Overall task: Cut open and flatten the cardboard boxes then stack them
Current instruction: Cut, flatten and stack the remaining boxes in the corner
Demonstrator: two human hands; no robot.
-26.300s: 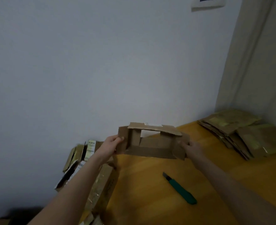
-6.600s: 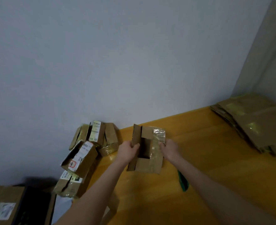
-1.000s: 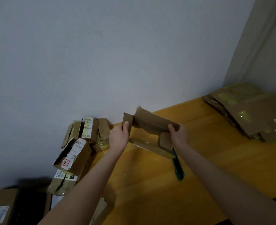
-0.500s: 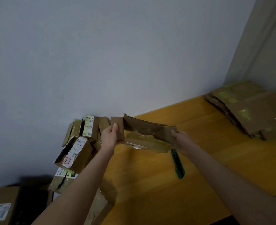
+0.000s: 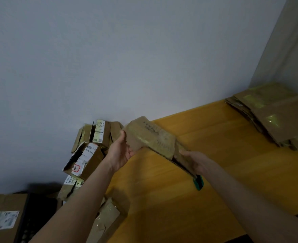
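- The step in hand looks like flattening; the box [image 5: 150, 137] is held in the air over the left part of the table [image 5: 223, 172], near the wall, taped outer face up and pressed nearly flat.
- The left hand [image 5: 121, 151] grips the box's left end, thumb on the far edge, fingers beneath; the right hand [image 5: 196, 161] clasps the lower right end by its hanging flaps.
- The next move probably calls for squeezing the last fold shut, then carrying the box across to the stack [image 5: 274, 118] at the far right and laying it flat and square on top.
- Half a second ago the box's open inside faced the camera; now it is turned over and folded; both hands sit about where they were; the knife [image 5: 198, 184] is now mostly hidden behind the flaps.
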